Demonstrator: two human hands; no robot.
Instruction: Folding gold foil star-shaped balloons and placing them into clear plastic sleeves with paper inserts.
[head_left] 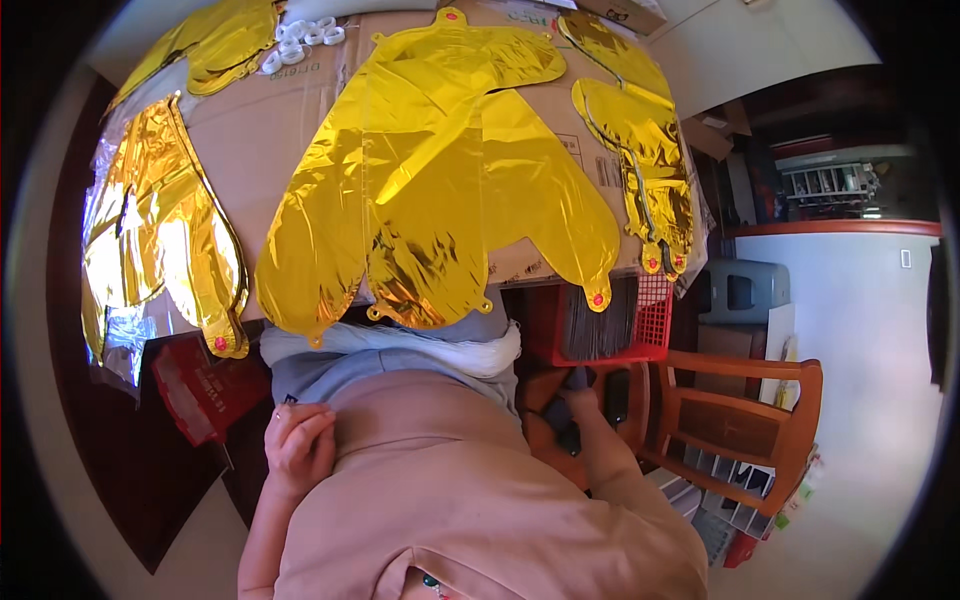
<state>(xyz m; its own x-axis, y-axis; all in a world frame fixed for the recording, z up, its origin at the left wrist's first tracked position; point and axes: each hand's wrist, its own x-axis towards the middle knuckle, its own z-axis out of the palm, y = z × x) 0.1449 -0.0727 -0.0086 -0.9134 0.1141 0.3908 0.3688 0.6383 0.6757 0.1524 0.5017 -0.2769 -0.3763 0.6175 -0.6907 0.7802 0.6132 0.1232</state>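
My left hand lies against my pink sweatshirt at the waist, fingers curled together with nothing seen in them. My right hand reaches down on my right, below the table edge, into a dark gap beside a red plastic basket. It is mostly hidden by the sleeve and shadow, so its grip is unclear. A large flat gold foil balloon is spread on the cardboard in front of me, its lower lobes hanging over the near edge.
More gold foil balloons lie at the left, upper left and right. White plastic pieces sit at the back. A red packet lies lower left, with a wooden chair and grey stool on the right.
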